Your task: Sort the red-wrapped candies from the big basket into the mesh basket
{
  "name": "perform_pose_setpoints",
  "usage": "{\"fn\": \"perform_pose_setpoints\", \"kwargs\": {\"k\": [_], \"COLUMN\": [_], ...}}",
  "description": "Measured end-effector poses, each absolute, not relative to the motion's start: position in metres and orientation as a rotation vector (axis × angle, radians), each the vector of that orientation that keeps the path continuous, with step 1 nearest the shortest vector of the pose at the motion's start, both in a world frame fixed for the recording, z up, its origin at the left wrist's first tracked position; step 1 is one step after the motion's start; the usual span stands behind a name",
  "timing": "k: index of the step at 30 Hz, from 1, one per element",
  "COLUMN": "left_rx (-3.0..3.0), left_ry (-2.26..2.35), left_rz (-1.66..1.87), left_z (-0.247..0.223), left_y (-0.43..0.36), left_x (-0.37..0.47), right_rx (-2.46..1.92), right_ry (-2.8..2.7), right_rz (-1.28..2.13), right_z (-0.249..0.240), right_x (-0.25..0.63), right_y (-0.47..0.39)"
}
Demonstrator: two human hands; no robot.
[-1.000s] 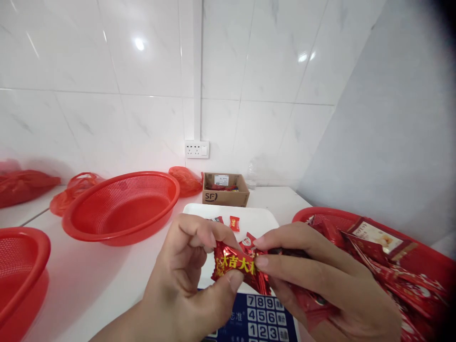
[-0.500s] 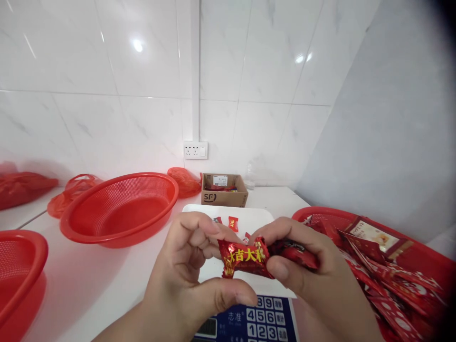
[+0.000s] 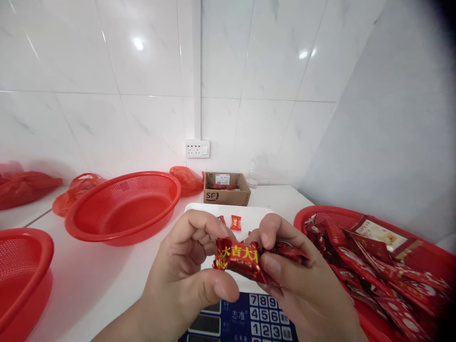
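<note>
A shiny red packet with yellow characters hangs between my two hands, above a weighing scale. My right hand pinches its right end between thumb and fingers, with more dark red packets tucked in the palm. My left hand is curled at the packet's left end, its index finger touching the top corner and its thumb apart below. Behind the hands, a small red packet lies on the white weighing tray. The scale's blue keypad shows beneath.
An oval red basket stands at the left, another at the near left edge. At the right, a red basket holds several red packets. A cardboard box and red bags sit by the wall.
The packet and my right hand have shifted slightly left, and the right fingers have moved on the packet. More of the scale's display shows as my left thumb has moved left.
</note>
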State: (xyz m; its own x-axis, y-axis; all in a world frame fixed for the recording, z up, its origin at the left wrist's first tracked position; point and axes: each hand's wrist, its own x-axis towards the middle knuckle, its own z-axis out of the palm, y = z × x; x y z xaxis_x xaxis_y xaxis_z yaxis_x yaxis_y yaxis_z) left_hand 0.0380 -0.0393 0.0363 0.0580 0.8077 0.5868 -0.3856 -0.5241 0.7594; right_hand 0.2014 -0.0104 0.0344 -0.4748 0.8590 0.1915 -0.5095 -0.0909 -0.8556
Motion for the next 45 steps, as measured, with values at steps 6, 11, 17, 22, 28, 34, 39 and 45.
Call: {"fn": "perform_pose_setpoints", "kwargs": {"k": [6, 11, 17, 22, 28, 34, 39, 45], "left_rx": [1.340, 1.319, 1.326, 1.331, 1.348, 1.331, 1.316, 1.330], "left_ry": [0.341, 0.367, 0.368, 0.374, 0.387, 0.475, 0.490, 0.577], "left_rz": [1.574, 1.570, 1.569, 1.544, 1.547, 1.645, 1.701, 1.685], "left_z": [0.032, 0.031, 0.032, 0.031, 0.032, 0.036, 0.036, 0.036], "left_y": [-0.037, -0.035, -0.032, -0.030, -0.028, -0.027, -0.025, -0.027], "left_x": [0.039, 0.038, 0.037, 0.036, 0.036, 0.038, 0.040, 0.041], "right_rx": [-0.445, -0.367, -0.380, -0.388, -0.397, -0.649, -0.690, -0.687], "right_ry": [-1.160, -1.205, -1.210, -1.196, -1.211, -1.359, -1.563, -1.737], "right_rz": [1.817, 1.814, 1.810, 1.821, 1.765, 1.273, 0.973, 0.861], "right_z": [0.038, 0.035, 0.036, 0.034, 0.033, 0.040, 0.041, 0.045], "right_x": [0.202, 0.201, 0.202, 0.200, 0.201, 0.204, 0.214, 0.224], "right_y": [-0.007, -0.003, -0.001, 0.003, 0.006, -0.002, 0.006, 0.010]}}
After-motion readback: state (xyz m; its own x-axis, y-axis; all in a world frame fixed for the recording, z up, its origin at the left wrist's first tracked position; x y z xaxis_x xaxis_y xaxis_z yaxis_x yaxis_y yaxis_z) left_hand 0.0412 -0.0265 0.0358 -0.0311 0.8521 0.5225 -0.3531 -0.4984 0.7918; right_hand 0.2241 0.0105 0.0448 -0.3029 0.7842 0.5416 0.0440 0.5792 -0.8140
